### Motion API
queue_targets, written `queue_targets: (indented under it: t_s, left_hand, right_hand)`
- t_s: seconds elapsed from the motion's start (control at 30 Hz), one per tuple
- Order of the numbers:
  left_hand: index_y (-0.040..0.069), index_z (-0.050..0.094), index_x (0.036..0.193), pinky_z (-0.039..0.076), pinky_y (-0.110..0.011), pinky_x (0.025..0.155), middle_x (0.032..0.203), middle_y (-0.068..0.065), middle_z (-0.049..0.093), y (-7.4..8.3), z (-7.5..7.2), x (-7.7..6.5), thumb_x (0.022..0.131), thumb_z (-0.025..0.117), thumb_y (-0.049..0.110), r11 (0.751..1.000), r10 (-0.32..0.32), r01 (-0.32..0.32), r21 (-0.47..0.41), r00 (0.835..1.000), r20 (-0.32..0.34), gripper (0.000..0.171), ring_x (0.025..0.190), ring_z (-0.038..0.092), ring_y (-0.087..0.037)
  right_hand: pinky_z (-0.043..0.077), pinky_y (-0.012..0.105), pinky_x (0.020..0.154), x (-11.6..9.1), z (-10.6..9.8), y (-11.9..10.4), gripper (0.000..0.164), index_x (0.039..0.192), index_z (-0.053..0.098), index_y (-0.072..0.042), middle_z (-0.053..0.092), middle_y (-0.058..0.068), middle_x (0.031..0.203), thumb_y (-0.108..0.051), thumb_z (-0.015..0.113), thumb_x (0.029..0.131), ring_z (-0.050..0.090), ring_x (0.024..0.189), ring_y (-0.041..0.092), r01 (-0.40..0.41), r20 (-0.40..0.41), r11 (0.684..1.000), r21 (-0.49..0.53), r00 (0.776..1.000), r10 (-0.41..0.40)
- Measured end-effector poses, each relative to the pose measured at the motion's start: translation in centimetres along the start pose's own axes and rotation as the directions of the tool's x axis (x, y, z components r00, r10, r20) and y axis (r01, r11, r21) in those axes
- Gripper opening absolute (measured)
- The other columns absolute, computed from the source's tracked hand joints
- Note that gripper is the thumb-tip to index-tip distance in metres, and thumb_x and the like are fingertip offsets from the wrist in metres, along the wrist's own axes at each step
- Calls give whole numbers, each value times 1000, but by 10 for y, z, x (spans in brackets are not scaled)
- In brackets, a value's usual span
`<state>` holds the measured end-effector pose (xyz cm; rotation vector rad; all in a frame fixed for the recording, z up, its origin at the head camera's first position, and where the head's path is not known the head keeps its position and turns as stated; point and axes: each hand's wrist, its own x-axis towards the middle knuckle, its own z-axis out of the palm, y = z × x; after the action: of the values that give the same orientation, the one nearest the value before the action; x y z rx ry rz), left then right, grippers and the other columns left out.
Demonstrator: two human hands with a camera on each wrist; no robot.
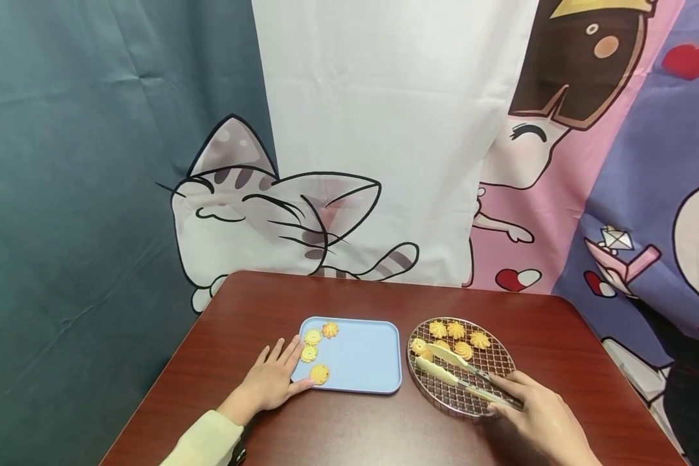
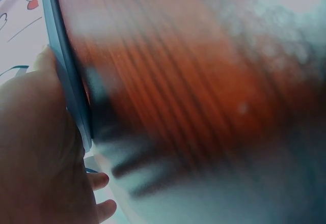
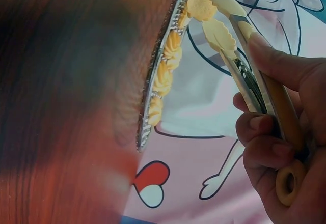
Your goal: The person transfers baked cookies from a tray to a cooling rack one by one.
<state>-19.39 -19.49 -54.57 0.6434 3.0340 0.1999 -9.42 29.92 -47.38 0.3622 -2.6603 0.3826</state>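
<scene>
My right hand point(image 1: 538, 414) grips a pair of food tongs point(image 1: 472, 386) with cream tips and metal arms. The tips stand apart over the left side of a round wire rack point(image 1: 503, 362), close around a piped cookie point(image 3: 201, 6). Several golden swirl cookies point(image 1: 456, 330) lie on the rack. My left hand point(image 1: 270, 382) lies with fingers spread against the left edge of a light blue tray point(image 1: 364, 356). Several cookies sit along that tray's left side, among them a flat round one point(image 1: 319, 373) near the front corner. In the left wrist view the tray's rim point(image 2: 63, 61) appears edge-on beside the palm.
Tray and rack stand side by side on a dark red-brown wooden table point(image 1: 326, 427), with a narrow gap between them. Behind the table's far edge hangs a printed cloth point(image 1: 384, 129) with a cartoon cat and figures.
</scene>
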Motion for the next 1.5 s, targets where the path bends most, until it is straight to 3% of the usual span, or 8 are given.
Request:
queue_targets:
  t_s: [0.23, 0.4, 0.53, 0.73, 0.93, 1.1, 1.33, 1.5]
  left_hand:
    - [13, 28, 161, 23, -60, 118, 168, -4, 24, -3, 6, 0, 95, 37, 76, 999, -13, 13, 31, 1000, -4, 91, 151, 26, -39]
    - [9, 29, 160, 22, -62, 118, 167, -8, 25, 1, 0, -1, 97, 40, 73, 1000, -7, 7, 2, 1000, 8, 91, 151, 25, -42]
    - [10, 29, 160, 21, -61, 119, 167, -8, 24, 3, -6, 1, 97, 41, 71, 1000, -19, 18, 10, 1000, 22, 89, 151, 24, -42]
    - [8, 30, 160, 21, -62, 118, 167, -11, 26, 3, -6, 1, 98, 44, 69, 1000, -13, 13, 2, 1000, 15, 88, 151, 25, -43]
    - [11, 29, 161, 22, -60, 119, 167, -8, 24, 4, -6, 1, 97, 39, 72, 999, -25, 24, 23, 999, 32, 89, 151, 24, -40]
    - [11, 29, 161, 22, -60, 119, 167, -8, 24, 4, -6, 1, 97, 39, 73, 1000, -25, 25, 12, 999, 32, 90, 152, 24, -40]
    - [7, 30, 160, 20, -63, 118, 166, -12, 27, 1, -4, 2, 97, 43, 71, 999, 6, -6, -37, 1000, -18, 91, 150, 25, -44]
    - [10, 26, 161, 19, -62, 119, 168, -9, 23, -2, -1, 2, 95, 41, 75, 999, -12, 12, -38, 1000, 5, 93, 151, 24, -42]
  right_hand:
    - [52, 36, 63, -2, 1, 2, 46, 110, 80, -21, 63, -14, 97, -26, 93, 66, 62, 79, 10, -15, 17, 1000, 0, 1000, 15]
    - [52, 36, 64, -4, -6, 5, 46, 109, 80, -22, 64, -14, 99, -27, 93, 66, 63, 80, 9, -11, 23, 1000, -1, 1000, 11]
    - [47, 32, 61, -5, -13, 9, 44, 110, 80, -21, 59, -16, 94, -30, 93, 69, 55, 76, 3, -53, 91, 999, 11, 995, 52]
    - [42, 29, 61, -6, -25, 16, 45, 114, 78, -20, 55, -15, 90, -39, 88, 74, 49, 74, 1, -145, 249, 989, 0, 958, 140]
    - [43, 29, 61, -11, -29, 22, 44, 111, 79, -18, 53, -15, 87, -37, 89, 72, 45, 70, -2, -118, 281, 993, -26, 952, 121]
    - [42, 28, 60, -9, -30, 25, 43, 112, 78, -19, 52, -12, 85, -39, 87, 75, 45, 69, 1, -152, 383, 987, -46, 910, 158]
    - [40, 27, 60, -7, -29, 23, 42, 112, 79, -19, 52, -15, 85, -36, 87, 75, 43, 68, -1, -123, 335, 992, -34, 934, 128]
    - [40, 27, 61, -5, -29, 21, 44, 113, 79, -17, 54, -14, 87, -37, 87, 75, 44, 70, 0, -136, 319, 990, -33, 938, 139]
